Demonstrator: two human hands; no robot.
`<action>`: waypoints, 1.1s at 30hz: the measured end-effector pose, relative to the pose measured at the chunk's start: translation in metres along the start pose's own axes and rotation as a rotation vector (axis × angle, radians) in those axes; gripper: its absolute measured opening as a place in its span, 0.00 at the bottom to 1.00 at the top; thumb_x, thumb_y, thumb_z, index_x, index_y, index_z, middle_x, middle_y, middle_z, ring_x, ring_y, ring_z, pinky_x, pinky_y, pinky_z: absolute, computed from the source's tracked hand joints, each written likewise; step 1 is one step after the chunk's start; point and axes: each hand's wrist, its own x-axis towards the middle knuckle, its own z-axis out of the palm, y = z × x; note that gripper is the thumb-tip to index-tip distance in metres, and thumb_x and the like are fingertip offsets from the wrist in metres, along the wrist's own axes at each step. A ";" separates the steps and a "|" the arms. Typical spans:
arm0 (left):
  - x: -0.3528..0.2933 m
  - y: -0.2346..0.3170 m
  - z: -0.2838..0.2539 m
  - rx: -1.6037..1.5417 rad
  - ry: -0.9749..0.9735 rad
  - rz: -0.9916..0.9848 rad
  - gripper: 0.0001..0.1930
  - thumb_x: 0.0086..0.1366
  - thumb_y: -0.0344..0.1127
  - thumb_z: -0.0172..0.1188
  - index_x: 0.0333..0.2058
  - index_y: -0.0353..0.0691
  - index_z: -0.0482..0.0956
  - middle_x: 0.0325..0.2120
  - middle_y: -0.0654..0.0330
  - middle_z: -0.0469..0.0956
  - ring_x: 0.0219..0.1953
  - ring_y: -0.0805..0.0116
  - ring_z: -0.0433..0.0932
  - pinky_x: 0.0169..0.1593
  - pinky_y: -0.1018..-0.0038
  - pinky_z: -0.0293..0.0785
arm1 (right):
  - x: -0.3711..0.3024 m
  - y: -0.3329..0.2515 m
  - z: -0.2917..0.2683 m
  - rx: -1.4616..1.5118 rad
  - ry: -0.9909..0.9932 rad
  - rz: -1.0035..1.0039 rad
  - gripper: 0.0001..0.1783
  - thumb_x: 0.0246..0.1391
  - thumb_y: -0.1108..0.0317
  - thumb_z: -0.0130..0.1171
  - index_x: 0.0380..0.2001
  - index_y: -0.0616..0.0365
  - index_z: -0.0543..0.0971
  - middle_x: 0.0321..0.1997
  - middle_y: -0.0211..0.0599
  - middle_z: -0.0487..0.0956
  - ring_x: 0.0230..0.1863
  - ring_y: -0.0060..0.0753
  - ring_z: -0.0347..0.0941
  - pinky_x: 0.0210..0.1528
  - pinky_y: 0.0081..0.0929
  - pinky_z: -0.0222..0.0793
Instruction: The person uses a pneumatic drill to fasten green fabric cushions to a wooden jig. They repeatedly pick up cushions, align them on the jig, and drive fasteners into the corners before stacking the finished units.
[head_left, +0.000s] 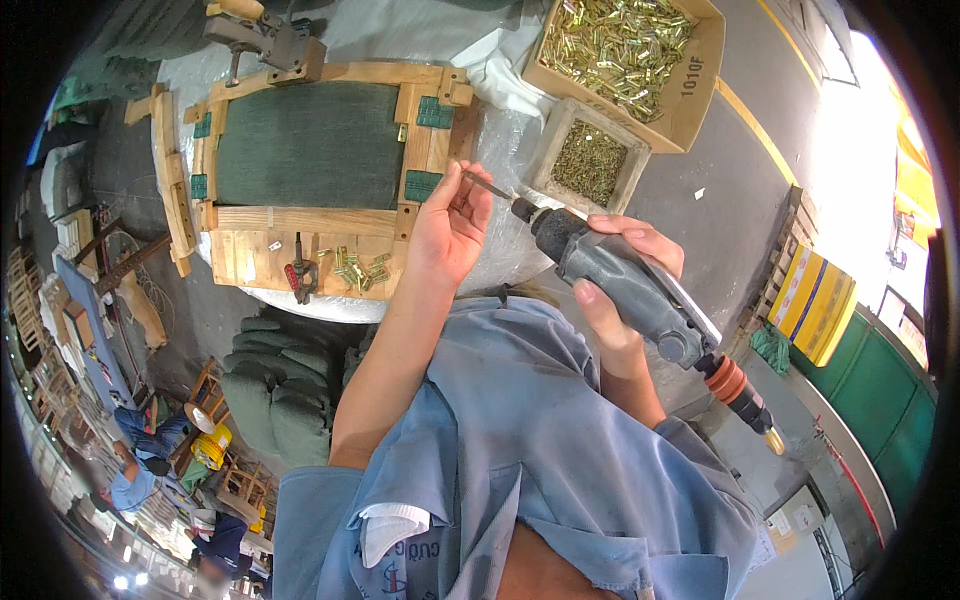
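Note:
My right hand (625,300) is wrapped round a grey power screwdriver (625,275) with a black chuck and an orange-brown rear coupling. A long thin bit (490,185) sticks out of the chuck toward my left hand (452,230). The left fingertips are pinched together at the bit's tip; whatever small piece they hold is hidden. Just left of that hand lies a wooden frame (310,218) around a dark green fabric panel (308,145), with green straps (435,112) at its corners. Red-handled pliers (298,278) and loose brass-coloured fittings (360,270) rest on the near board.
A cardboard box (690,90) full of brass-coloured fittings stands at the far right, beside a tray (545,165) of small screws. A metal clamp device (265,45) sits at the far left. Folded dark green cloth (280,390) is piled at left. Other people work at lower left.

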 end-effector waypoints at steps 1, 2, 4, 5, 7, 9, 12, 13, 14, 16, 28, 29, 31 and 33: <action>0.002 0.000 0.003 -0.021 0.025 0.006 0.08 0.78 0.38 0.62 0.46 0.40 0.82 0.44 0.60 0.86 0.46 0.67 0.86 0.48 0.73 0.89 | 0.003 0.001 0.000 0.003 -0.009 0.014 0.35 0.51 0.74 0.77 0.59 0.57 0.70 0.57 0.53 0.79 0.60 0.49 0.79 0.63 0.46 0.78; 0.004 -0.001 0.008 -0.042 0.050 0.011 0.08 0.78 0.38 0.62 0.46 0.40 0.82 0.43 0.60 0.85 0.46 0.67 0.86 0.48 0.73 0.89 | 0.007 0.003 0.001 -0.001 -0.011 0.012 0.35 0.51 0.74 0.77 0.59 0.57 0.70 0.57 0.53 0.79 0.60 0.49 0.79 0.63 0.47 0.78; 0.009 -0.001 0.011 -0.072 0.065 0.017 0.08 0.78 0.38 0.62 0.46 0.39 0.82 0.43 0.60 0.85 0.47 0.67 0.86 0.49 0.73 0.89 | 0.014 0.008 0.003 -0.008 -0.018 0.011 0.34 0.51 0.74 0.77 0.59 0.57 0.70 0.56 0.54 0.79 0.60 0.49 0.79 0.63 0.48 0.78; 0.013 -0.001 0.011 -0.081 0.055 0.017 0.08 0.79 0.38 0.61 0.46 0.39 0.82 0.43 0.60 0.85 0.47 0.67 0.86 0.49 0.74 0.89 | 0.016 0.011 0.003 -0.007 -0.026 0.009 0.34 0.51 0.75 0.76 0.58 0.57 0.70 0.55 0.54 0.79 0.60 0.49 0.79 0.63 0.50 0.78; 0.018 -0.001 0.012 -0.115 0.052 0.018 0.09 0.79 0.38 0.61 0.45 0.39 0.82 0.43 0.60 0.84 0.47 0.67 0.86 0.49 0.74 0.89 | 0.021 0.018 0.003 -0.005 -0.040 0.005 0.33 0.52 0.75 0.76 0.58 0.57 0.70 0.55 0.55 0.79 0.60 0.50 0.79 0.65 0.54 0.79; 0.022 0.001 0.014 -0.162 0.068 0.018 0.09 0.79 0.38 0.61 0.45 0.39 0.82 0.44 0.60 0.84 0.48 0.67 0.85 0.49 0.74 0.89 | 0.023 0.029 0.006 0.080 -0.045 0.002 0.33 0.52 0.75 0.75 0.58 0.57 0.70 0.53 0.55 0.78 0.59 0.50 0.79 0.66 0.60 0.78; 0.027 0.005 0.018 -0.171 0.097 0.053 0.09 0.79 0.38 0.60 0.46 0.38 0.81 0.45 0.59 0.84 0.49 0.67 0.85 0.49 0.74 0.89 | 0.030 0.043 0.006 0.097 -0.118 -0.038 0.33 0.52 0.75 0.75 0.58 0.57 0.70 0.53 0.56 0.78 0.59 0.51 0.79 0.67 0.67 0.76; 0.029 0.007 0.018 -0.162 0.122 0.060 0.09 0.80 0.38 0.59 0.46 0.38 0.81 0.45 0.59 0.84 0.49 0.67 0.85 0.50 0.75 0.89 | 0.033 0.046 0.005 0.084 -0.155 -0.057 0.33 0.52 0.75 0.75 0.58 0.57 0.70 0.52 0.56 0.78 0.59 0.51 0.79 0.68 0.69 0.75; 0.031 0.009 0.017 -0.155 0.147 0.066 0.09 0.80 0.38 0.59 0.47 0.38 0.81 0.46 0.59 0.83 0.50 0.67 0.85 0.50 0.75 0.89 | 0.037 0.046 0.010 0.058 -0.155 -0.071 0.31 0.50 0.75 0.76 0.55 0.57 0.73 0.49 0.56 0.79 0.56 0.51 0.81 0.65 0.68 0.77; 0.036 0.014 0.015 -0.151 0.171 0.073 0.10 0.81 0.37 0.56 0.49 0.37 0.80 0.46 0.59 0.84 0.50 0.67 0.85 0.50 0.74 0.88 | 0.048 0.049 0.016 0.007 -0.228 -0.129 0.30 0.48 0.75 0.77 0.53 0.58 0.74 0.46 0.54 0.80 0.54 0.51 0.83 0.63 0.68 0.79; 0.048 0.047 -0.003 0.095 0.230 0.153 0.13 0.83 0.36 0.52 0.49 0.31 0.79 0.36 0.54 0.85 0.40 0.62 0.88 0.42 0.66 0.87 | 0.090 0.053 0.062 -0.162 -0.516 -0.132 0.21 0.44 0.74 0.80 0.43 0.49 0.85 0.48 0.45 0.86 0.48 0.46 0.88 0.65 0.57 0.81; 0.044 0.047 -0.010 0.290 0.280 0.189 0.13 0.82 0.36 0.53 0.50 0.32 0.80 0.33 0.55 0.85 0.37 0.62 0.88 0.40 0.66 0.87 | 0.092 0.056 0.066 -0.167 -0.511 -0.127 0.21 0.45 0.74 0.80 0.43 0.49 0.85 0.48 0.45 0.86 0.48 0.46 0.88 0.65 0.57 0.81; 0.033 0.050 -0.019 0.874 0.313 0.373 0.13 0.81 0.36 0.54 0.52 0.34 0.80 0.29 0.55 0.85 0.31 0.60 0.87 0.37 0.64 0.86 | 0.097 0.063 0.070 -0.221 -0.490 -0.160 0.23 0.44 0.72 0.81 0.45 0.54 0.83 0.49 0.49 0.86 0.49 0.45 0.87 0.65 0.57 0.81; 0.022 0.057 -0.024 1.655 0.241 0.668 0.13 0.80 0.37 0.55 0.55 0.37 0.81 0.27 0.55 0.85 0.26 0.58 0.86 0.35 0.62 0.84 | 0.097 0.072 0.076 -0.222 -0.427 -0.160 0.25 0.43 0.71 0.81 0.46 0.57 0.82 0.49 0.52 0.86 0.49 0.46 0.86 0.64 0.55 0.82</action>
